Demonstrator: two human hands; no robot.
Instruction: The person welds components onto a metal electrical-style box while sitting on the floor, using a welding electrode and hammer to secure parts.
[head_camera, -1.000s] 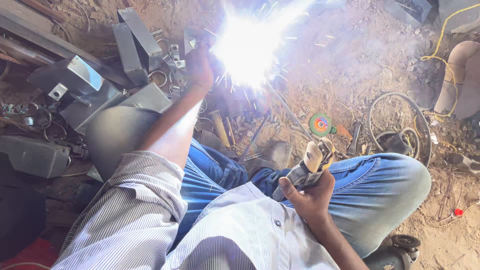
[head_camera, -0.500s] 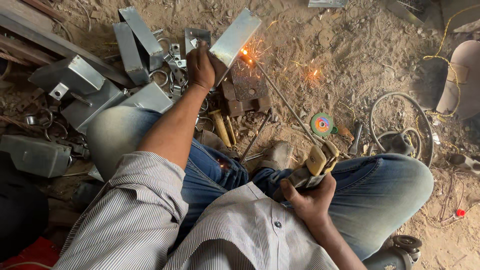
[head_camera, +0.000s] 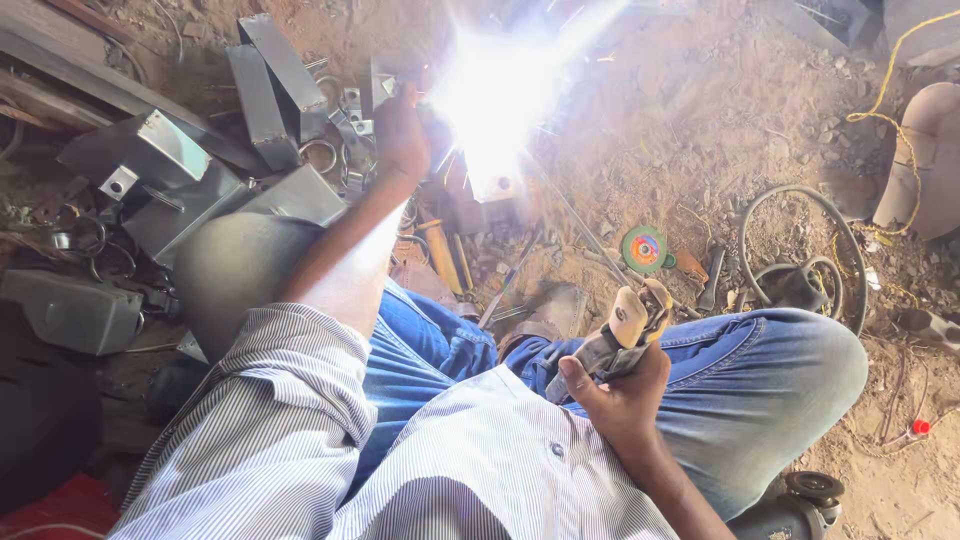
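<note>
Glare flared white just beside the left hand, which was stretched forward over metal pieces; its grip could not be told. The right hand rested on the knee, fingers wrapped around an electrode holder near a green disc.

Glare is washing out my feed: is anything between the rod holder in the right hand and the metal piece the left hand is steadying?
Nothing visible blocks it. The right hand grips the rod holder over the knee; its thin rod runs over scattered scrap to the bright arc beside the left hand. The metal piece itself is lost in the glare.
</note>
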